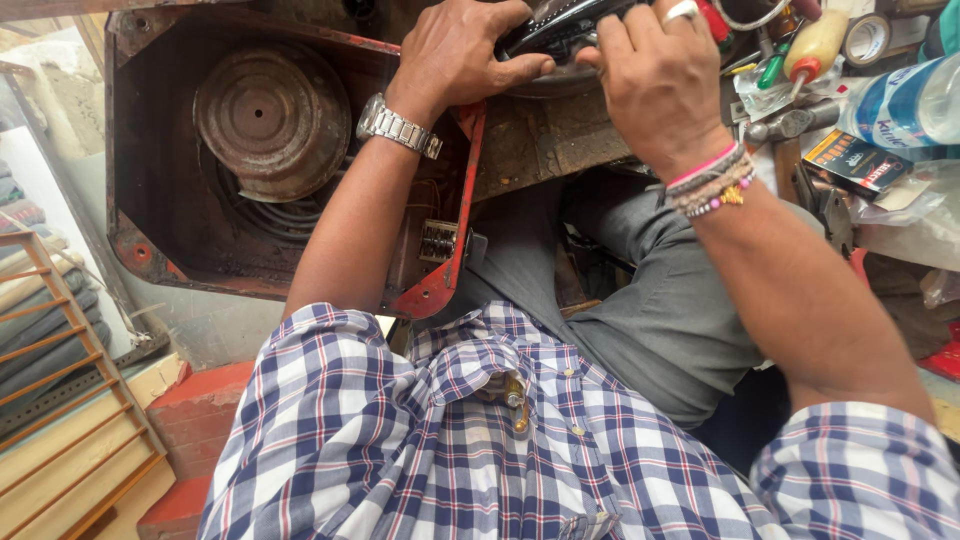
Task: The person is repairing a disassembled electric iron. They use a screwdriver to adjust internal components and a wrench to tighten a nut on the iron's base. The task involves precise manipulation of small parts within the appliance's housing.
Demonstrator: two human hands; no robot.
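Several packages are crowding the right end of the counter [560,140]: I am seeing a flat black box [857,162] with an orange and white label lying just below a clear plastic bottle [905,100] wearing a blue and white label, and a cream squeeze bottle [818,45] with a red nozzle leaning above them beside a roll of tape [866,38]. Crumpled clear bags [915,225] are lying under the box.

Both hands are working at the top edge of the view on a dark, glossy, curved part [560,35], which is sitting on the worn, scarred counter and is partly cut off by the frame. My left hand [455,50] is gripping its left end, fingers curled around it and thumb pressing along its lower edge. My right hand [655,75] is lying over its right side, fingers bent down onto it; a white ring, beaded bracelets and, on the other wrist, a steel watch [398,127] are showing.

To the left, a rusty red metal casing [140,150] is standing open, holding a dull, ridged round disc [272,118] and dark cables beneath it.
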